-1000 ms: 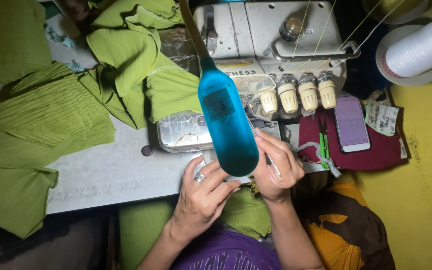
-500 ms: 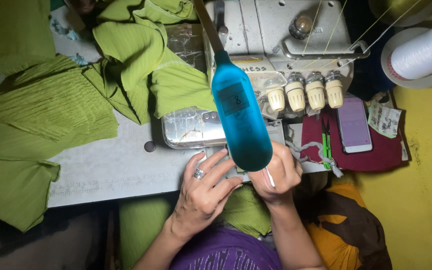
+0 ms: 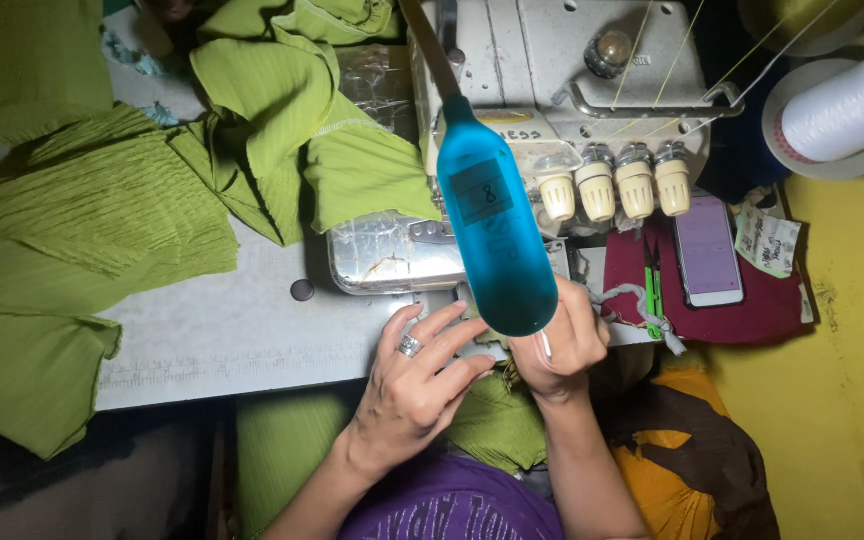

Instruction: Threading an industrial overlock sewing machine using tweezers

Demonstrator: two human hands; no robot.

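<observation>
- the left hand (image 3: 420, 385) lies at the near edge of the grey table (image 3: 232, 335), fingers spread and loose, their tips pressing down on a bit of green cloth (image 3: 497, 420) that hangs off the table edge toward the lap; a ring sits on one finger.
- the right hand (image 3: 564, 345) is just right of it, fingers curled in on something small and pale; what it grasps is too hidden to tell.
- a blue translucent lamp cover (image 3: 494, 235) hangs in front of both hands and hides where the fingertips meet.
- behind it, farther away, stands the pale sewing machine (image 3: 562, 80) with three cream knobs (image 3: 636, 185) in a row.
- crumpled green fabric (image 3: 272, 110) lies at the far left, draped against the machine, with more of it spread flat to the left.
- right of the hands, a phone (image 3: 708, 250) and small green snips (image 3: 653, 285) rest on a dark red cloth (image 3: 762, 315).
- a white thread cone (image 3: 847, 100) lies at the far right.
</observation>
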